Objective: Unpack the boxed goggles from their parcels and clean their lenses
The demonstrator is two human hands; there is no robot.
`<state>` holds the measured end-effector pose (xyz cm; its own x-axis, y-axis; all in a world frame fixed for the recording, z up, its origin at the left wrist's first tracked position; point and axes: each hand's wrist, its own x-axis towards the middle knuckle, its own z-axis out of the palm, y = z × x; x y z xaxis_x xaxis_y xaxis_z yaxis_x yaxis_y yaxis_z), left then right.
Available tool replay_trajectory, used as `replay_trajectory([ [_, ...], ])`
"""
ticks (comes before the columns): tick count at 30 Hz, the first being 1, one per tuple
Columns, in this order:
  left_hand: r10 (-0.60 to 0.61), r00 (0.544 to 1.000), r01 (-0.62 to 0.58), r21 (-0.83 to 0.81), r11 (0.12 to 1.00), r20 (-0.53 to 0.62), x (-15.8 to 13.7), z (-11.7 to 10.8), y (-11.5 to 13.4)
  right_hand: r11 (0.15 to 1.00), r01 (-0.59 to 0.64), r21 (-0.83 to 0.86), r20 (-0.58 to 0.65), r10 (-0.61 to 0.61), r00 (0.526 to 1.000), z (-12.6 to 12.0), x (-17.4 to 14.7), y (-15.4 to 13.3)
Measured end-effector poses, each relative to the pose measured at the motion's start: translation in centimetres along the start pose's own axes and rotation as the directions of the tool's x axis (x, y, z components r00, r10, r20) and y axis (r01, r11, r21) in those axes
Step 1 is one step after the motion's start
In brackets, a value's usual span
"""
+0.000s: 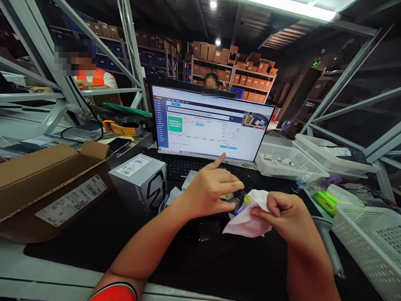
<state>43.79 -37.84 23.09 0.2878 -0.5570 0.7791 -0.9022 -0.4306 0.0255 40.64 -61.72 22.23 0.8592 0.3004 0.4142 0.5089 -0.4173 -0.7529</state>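
Note:
My left hand (210, 190) reaches over the desk mat in front of the keyboard, its index finger raised and its thumb and other fingertips closed at the edge of a glossy tinted pair of sunglasses (238, 203). Purple, yellow and dark parts of the sunglasses show; the cloth hides the rest. My right hand (286, 213) is closed on a white wiping cloth (246, 223), which is bunched against the sunglasses. Behind my left hand stands a small open box (189, 179), partly covered by the hand. To its left is a silver-grey product box (138, 179) with a label on top.
An open brown carton (62, 179) lies at left. A monitor (206, 125) and keyboard (177, 167) stand ahead. White baskets (290, 156), a small bottle (301, 182), a green tissue pack (326, 201) and a handheld scanner (328, 242) are at right. Two people are beyond the desk.

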Motion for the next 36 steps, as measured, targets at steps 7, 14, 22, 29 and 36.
replay_trajectory([
  [7,-0.097,0.993,0.083,-0.202,0.976,-0.061,-0.3,-0.4,-1.6,0.953,-0.111,0.281,0.072,0.095,0.993,-1.8,1.3,2.0],
  [14,-0.164,0.983,0.139,-0.249,0.959,-0.082,-0.3,-0.3,-1.9,0.958,-0.270,-0.097,-0.708,0.124,0.695,-4.6,3.2,4.9],
  [22,-0.084,0.995,0.081,-0.065,0.995,-0.050,-0.4,-0.2,-1.5,0.991,-0.134,-0.027,-0.246,0.123,0.961,-0.3,0.2,1.4],
  [29,-0.042,0.999,0.042,-0.021,0.999,0.012,-0.5,-0.4,-1.5,0.920,-0.107,0.378,0.455,-0.084,0.886,-2.1,-0.1,0.4],
  [36,-0.034,0.997,0.032,0.023,0.999,0.076,-0.6,0.1,-1.6,0.986,-0.054,0.161,0.358,-0.007,0.934,-0.6,0.9,2.0],
])
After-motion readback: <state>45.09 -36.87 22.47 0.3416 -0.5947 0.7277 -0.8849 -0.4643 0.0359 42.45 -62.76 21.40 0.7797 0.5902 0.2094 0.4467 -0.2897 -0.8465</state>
